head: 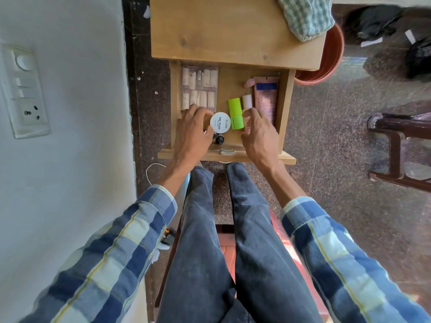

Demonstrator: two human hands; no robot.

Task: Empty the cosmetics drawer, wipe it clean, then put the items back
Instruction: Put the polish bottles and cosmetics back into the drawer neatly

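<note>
At the far left a white switch plate [24,89] sits on the pale wall, well left of the open light-wood drawer [288,108]. Inside the drawer, against its left wall, lies a clear plastic case of pale false nails [199,86]. The left hand [194,129] reaches in from below with its forearm angled up and rightward; its fingertips rest on the near edge of that case, and its thumb and fingers curl round a round white jar labelled nail polish [220,122], just right of the hand. Below the jar, near the drawer's front panel, a small dark bottle [218,139] shows. Right of the jar a lime-green cylindrical stick [235,113] lies lengthwise, then a cream-white stick [247,102] touching it. The right hand [257,134] comes in knuckles up, fingers curled over the cream stick's near end; whether it actually grips it cannot be told. Against the drawer's right wall lies a mauve squeeze tube [265,96]. On the tabletop beyond the drawer, a green checked cloth [305,16] rests.
</note>
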